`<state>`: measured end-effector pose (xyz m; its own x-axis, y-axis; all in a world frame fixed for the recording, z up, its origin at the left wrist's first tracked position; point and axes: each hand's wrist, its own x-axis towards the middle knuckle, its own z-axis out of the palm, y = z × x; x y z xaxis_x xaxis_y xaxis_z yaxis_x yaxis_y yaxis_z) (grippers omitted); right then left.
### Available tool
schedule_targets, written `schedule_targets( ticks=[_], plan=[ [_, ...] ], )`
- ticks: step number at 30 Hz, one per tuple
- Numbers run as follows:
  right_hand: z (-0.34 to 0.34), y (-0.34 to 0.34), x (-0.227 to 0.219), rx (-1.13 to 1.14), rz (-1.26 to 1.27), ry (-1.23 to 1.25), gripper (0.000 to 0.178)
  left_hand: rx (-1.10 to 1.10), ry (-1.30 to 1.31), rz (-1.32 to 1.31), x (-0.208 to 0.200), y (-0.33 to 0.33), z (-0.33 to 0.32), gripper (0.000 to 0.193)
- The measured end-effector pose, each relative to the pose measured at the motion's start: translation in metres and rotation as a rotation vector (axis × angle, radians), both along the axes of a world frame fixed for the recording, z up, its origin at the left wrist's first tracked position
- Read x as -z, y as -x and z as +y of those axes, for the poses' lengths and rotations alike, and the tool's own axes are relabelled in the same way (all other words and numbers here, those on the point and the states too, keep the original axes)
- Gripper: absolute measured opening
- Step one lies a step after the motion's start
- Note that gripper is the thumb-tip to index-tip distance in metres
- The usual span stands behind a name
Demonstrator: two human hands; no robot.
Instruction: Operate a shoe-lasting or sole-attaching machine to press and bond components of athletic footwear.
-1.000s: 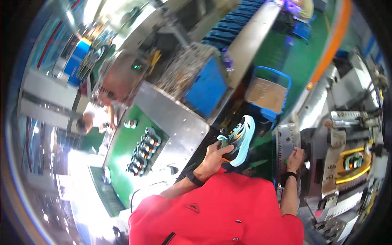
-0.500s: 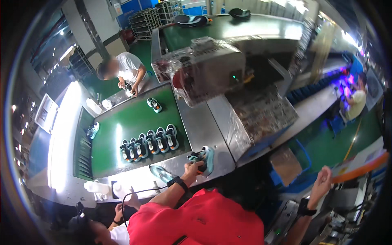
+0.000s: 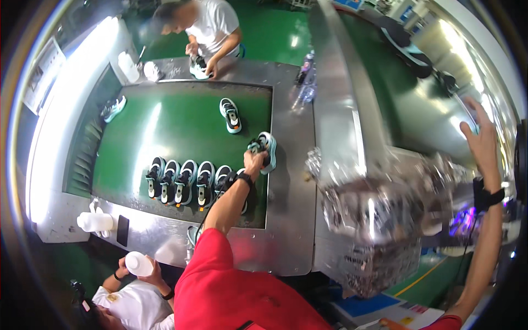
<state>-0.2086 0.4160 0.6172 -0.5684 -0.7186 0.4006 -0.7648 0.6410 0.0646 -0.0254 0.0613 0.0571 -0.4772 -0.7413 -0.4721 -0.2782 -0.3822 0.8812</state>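
My left hand [image 3: 254, 160] is closed on a black, white and pale blue sneaker [image 3: 268, 149], held at the right side of a green conveyor belt [image 3: 181, 126]. Just beyond it another sneaker [image 3: 231, 116] stands by itself on the belt. To the left of my hand, several matching sneakers [image 3: 186, 181] form a side-by-side row; my forearm covers part of that row. Far to the right, my right hand [image 3: 482, 137] is raised with thumb and fingers apart, nothing visible in it, near a second, higher green belt [image 3: 357, 55] carrying dark shoe pieces [image 3: 406, 47].
A steel rim [image 3: 289, 231] frames the belt. Plastic-wrapped equipment [image 3: 379, 214] stands between my arms. Across the belt a person [image 3: 214, 33] handles a sneaker; at lower left another person [image 3: 135, 300] holds a white bottle [image 3: 139, 264]. One sneaker [image 3: 114, 109] lies at the far left.
My left hand has carried the sneaker from the near steel rim forward over the belt's right side. My right hand has reached up and forward to the higher belt. The view has turned.
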Motion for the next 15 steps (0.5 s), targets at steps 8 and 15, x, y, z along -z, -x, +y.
schedule_targets(
  ticks=[8,15],
  plan=[
    [-0.178,0.169,0.029,-0.111,-0.003,-0.249,0.071,-0.094,0.795,-0.282,0.084,0.054,-0.127,0.064],
    [-0.161,0.206,0.007,0.285,-0.041,-0.33,0.075,0.039,0.841,-0.372,0.078,0.121,-0.129,0.057]
  ],
)
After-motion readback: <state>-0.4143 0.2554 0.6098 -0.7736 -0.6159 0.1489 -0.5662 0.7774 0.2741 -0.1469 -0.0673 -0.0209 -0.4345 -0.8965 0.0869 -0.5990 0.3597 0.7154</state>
